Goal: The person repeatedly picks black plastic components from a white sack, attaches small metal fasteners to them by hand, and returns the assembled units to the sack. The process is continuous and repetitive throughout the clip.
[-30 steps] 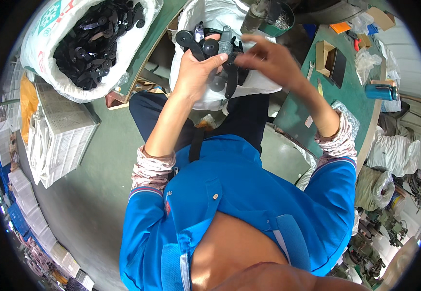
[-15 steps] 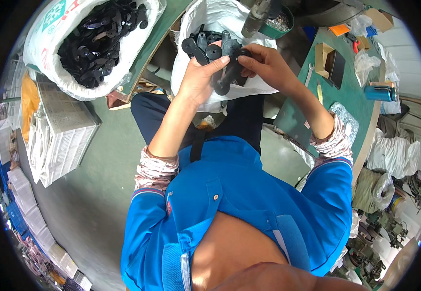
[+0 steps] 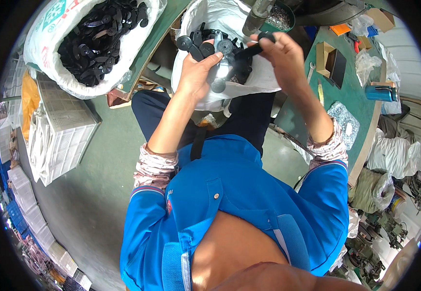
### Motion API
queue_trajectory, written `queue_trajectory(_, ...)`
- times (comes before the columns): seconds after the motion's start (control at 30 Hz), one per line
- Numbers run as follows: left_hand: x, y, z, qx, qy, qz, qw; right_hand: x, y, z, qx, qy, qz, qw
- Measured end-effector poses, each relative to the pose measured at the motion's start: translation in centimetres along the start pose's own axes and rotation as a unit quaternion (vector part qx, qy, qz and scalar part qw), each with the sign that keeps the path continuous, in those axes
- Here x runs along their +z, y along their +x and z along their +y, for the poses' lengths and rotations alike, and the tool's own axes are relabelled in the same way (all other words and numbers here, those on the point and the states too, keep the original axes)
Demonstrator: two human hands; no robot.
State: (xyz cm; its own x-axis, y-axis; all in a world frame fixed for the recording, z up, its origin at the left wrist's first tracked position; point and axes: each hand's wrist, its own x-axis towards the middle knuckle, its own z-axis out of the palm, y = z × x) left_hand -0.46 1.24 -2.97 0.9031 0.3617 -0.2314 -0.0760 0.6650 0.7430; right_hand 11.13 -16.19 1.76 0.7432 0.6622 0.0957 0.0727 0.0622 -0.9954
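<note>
My left hand (image 3: 194, 80) is closed around several black lever-like parts (image 3: 186, 44) with round disc ends, which fan out past its thumb. Beside it, my right hand (image 3: 287, 59) grips one black lever part (image 3: 247, 51) by its round end, the other end pointing back at the bunch. Both hands are over an open white sack (image 3: 265, 77) between my knees. More black parts (image 3: 242, 72) lie inside it, partly hidden by my hands and the held pieces.
A larger white sack (image 3: 41, 46) full of similar black parts stands at the upper left. Below it is a white plastic crate (image 3: 67, 131). A green bench (image 3: 293, 114) on the right bears a wrench (image 3: 310, 72), an open box (image 3: 323, 57) and a blue cup (image 3: 380, 93). A metal machine column (image 3: 257, 17) rises beyond my hands.
My right hand has moved right and away from me, drawing one black part off from the bunch. My left hand has shifted slightly left with the others.
</note>
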Motion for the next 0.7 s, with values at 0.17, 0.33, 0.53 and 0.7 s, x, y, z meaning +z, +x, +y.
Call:
queue_trajectory(0.17, 1.8, -0.5, 0.7, -0.013, 0.064, -0.016, 0.998, -0.2, 0.6, -2.9, -0.019, -0.191, -0.092, 0.977)
queue_trajectory(0.33, 2.6, -0.5, 0.1, 0.033, 0.123, -0.031, 0.991, 0.9, 0.4, -0.9, -0.165, -0.338, -0.103, 0.921)
queue_trajectory(0.53, 2.6, -0.8, 1.3, -0.019, 0.028, -0.03, 0.999, -1.6, 4.5, -7.4, -0.017, -0.124, 0.04, 0.991)
queue_trajectory(0.7, 1.8, -0.4, 1.0, -0.047, 0.017, -0.036, 0.998, -2.0, 8.1, -11.4, 0.027, 0.032, 0.096, 0.994)
